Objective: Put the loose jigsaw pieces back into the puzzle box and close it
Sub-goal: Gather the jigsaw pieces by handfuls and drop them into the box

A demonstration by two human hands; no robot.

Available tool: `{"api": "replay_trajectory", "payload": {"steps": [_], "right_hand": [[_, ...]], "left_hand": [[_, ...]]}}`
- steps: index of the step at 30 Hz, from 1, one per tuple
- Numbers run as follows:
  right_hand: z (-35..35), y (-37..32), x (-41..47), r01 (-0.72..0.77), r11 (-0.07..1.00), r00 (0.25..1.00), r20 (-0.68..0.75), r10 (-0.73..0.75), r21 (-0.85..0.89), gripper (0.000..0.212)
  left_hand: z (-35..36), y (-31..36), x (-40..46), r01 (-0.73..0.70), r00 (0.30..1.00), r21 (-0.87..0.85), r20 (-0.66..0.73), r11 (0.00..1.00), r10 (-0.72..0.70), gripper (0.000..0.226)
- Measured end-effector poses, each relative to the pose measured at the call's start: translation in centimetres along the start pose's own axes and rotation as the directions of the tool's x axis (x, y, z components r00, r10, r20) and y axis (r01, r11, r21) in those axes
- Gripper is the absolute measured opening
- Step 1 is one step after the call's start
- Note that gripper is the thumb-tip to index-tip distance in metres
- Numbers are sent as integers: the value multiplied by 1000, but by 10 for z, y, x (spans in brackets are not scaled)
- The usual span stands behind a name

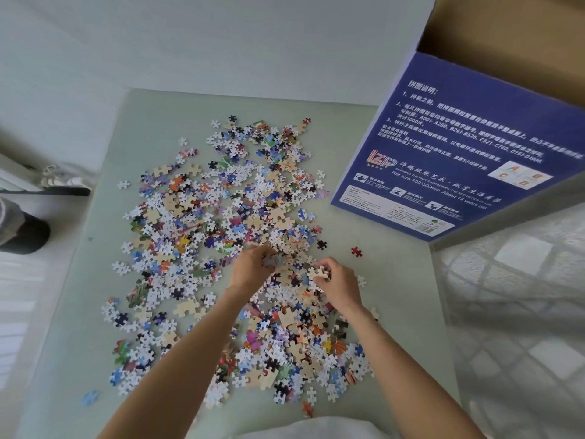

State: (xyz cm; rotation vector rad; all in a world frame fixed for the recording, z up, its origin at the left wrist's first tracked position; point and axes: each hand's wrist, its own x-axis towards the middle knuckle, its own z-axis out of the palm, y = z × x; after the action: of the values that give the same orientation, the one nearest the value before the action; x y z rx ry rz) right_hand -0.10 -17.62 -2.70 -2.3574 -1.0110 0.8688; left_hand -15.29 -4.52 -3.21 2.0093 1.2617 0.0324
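Loose jigsaw pieces (221, 236) lay scattered across a pale green surface (395, 312) as both hands worked the pile's middle. The left hand (251, 267) curled around a small clump; the right hand (337, 282) pinched several. The open blue puzzle box (459, 147) stood at far right.

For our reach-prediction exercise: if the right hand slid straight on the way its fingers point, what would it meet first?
Probably the left hand: the right hand points up-left across the piled jigsaw pieces, though depth is unclear.
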Motion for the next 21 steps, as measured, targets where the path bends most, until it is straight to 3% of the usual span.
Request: {"api": "replay_trajectory", "payload": {"steps": [5, 11, 17, 21], "right_hand": [[-6, -1, -3, 57, 998, 998, 0, -57, -14, 22], [-17, 4, -10, 252, 933, 966, 128, -225, -259, 24], [-51, -12, -24, 296, 935, 954, 120, -276, -195, 25], [-107, -39, -42, 348, 933, 937, 66, -343, -89, 28]], "left_hand": [[-9, -11, -10, 72, 997, -30, 44, 997, -71, 29], [-18, -19, -32, -45, 999, -12, 1, 999, 45, 21], [-36, -1, -48, -128, 992, 24, -4, 991, 129, 20], [-59, 36, -52, -310, 948, -19, -84, 950, 308, 19]]}}
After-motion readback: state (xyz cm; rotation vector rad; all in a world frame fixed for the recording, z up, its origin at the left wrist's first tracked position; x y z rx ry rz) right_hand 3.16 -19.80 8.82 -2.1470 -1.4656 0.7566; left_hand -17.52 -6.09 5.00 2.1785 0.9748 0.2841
